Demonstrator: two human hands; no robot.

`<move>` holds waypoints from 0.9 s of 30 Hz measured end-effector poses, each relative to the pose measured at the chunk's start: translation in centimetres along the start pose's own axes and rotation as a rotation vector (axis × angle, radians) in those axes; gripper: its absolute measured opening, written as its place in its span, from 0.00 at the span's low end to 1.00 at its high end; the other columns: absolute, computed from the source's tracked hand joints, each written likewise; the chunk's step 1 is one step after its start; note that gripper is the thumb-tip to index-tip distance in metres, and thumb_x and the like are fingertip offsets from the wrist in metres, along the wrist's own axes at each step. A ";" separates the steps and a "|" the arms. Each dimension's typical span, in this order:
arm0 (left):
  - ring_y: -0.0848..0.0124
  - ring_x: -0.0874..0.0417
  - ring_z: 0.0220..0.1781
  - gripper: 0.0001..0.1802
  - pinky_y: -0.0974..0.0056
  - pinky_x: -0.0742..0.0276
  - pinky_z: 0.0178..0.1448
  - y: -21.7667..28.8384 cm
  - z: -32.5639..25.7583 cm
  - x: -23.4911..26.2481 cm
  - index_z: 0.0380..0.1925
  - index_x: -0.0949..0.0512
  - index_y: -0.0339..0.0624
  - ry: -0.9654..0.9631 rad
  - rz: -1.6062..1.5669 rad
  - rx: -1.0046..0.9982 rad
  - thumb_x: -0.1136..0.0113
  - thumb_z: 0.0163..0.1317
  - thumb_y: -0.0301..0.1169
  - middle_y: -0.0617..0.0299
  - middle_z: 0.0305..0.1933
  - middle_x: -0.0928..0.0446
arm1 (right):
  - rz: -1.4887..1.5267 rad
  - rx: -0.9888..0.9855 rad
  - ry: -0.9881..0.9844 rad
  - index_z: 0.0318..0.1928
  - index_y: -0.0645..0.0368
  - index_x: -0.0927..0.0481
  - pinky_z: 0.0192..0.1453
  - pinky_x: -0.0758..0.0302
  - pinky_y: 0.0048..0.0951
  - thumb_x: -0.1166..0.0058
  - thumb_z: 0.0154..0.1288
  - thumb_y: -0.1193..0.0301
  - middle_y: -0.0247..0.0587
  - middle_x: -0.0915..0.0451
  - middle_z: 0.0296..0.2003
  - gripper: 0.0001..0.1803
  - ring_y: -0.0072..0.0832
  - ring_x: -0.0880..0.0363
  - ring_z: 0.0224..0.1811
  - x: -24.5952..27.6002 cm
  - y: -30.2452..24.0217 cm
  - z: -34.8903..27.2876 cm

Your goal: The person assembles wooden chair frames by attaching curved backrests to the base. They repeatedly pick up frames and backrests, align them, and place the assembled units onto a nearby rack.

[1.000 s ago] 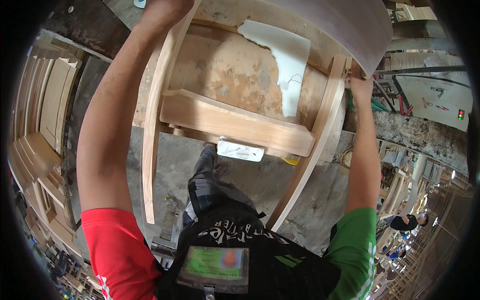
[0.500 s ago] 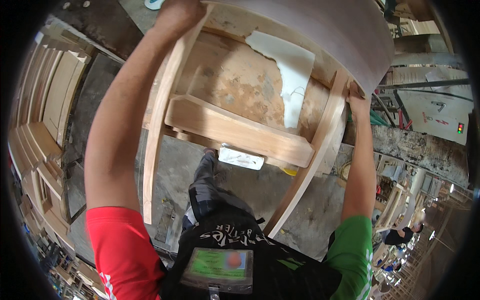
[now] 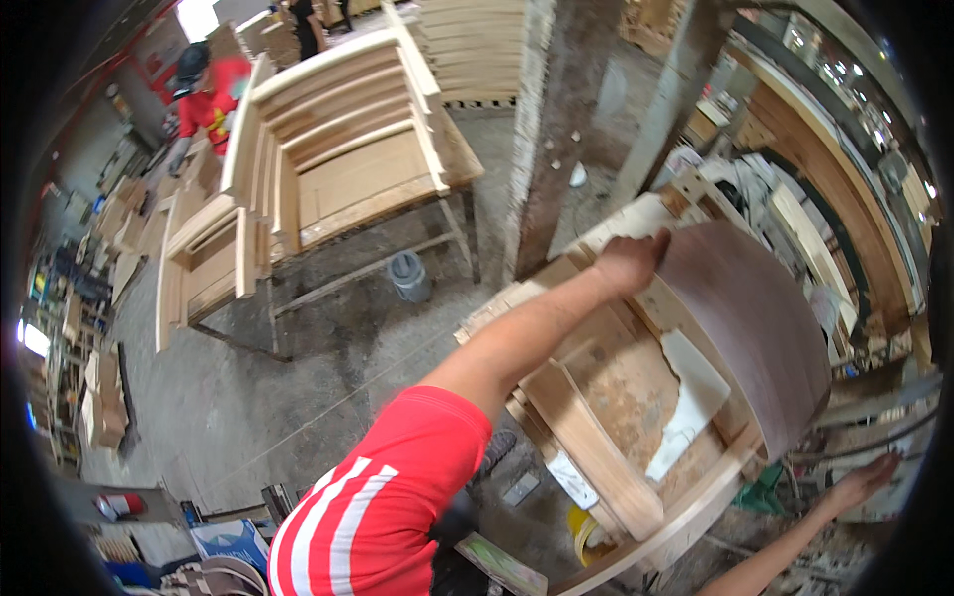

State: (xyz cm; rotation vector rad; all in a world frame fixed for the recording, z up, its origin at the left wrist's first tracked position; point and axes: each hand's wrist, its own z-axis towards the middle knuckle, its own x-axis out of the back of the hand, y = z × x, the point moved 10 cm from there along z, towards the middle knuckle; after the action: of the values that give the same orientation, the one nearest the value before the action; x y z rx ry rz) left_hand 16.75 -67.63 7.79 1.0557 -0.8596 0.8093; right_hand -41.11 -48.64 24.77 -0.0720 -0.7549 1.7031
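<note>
A light wooden chair frame (image 3: 696, 507) with a curved brown panel (image 3: 760, 318) lies on a stained workbench. My left hand (image 3: 633, 264) is closed on the corner of the frame, where it meets the panel's far end; its fingertips are partly hidden. Off the frame, my right hand (image 3: 863, 484) is stretched out to the right, past the panel's near end, with fingers extended and nothing seen in them. A flat wooden crosspiece (image 3: 596, 447) spans the frame. Beyond it, a torn white sheet (image 3: 691, 397) lies on the bench top.
A grey post (image 3: 561, 129) rises beyond the bench. At the far left, stacked wooden frames (image 3: 343, 129) rest on a table, with a grey bucket (image 3: 407, 276) on the floor beside it. A person in red (image 3: 202, 114) stands behind. A yellow container (image 3: 586, 536) sits below the frame.
My view has swung to the left. My right hand has let go of the frame's right side and moved away to the right. My left hand stays on the frame.
</note>
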 end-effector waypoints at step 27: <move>0.44 0.19 0.61 0.32 0.46 0.24 0.65 -8.6 -29.6 2.8 0.61 0.21 0.36 0.095 -0.287 0.349 0.39 0.68 0.51 0.40 0.57 0.18 | -0.491 -0.075 -0.451 0.81 0.50 0.41 0.78 0.40 0.54 0.61 0.83 0.49 0.65 0.44 0.78 0.35 0.59 0.43 0.79 -5.7 -9.3 -16.2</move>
State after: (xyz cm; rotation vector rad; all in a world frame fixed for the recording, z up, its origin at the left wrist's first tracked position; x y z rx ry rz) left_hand 31.39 -41.63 -0.48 1.3988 -0.4788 0.7736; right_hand -24.50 -45.83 14.83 0.4280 -1.0683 1.2277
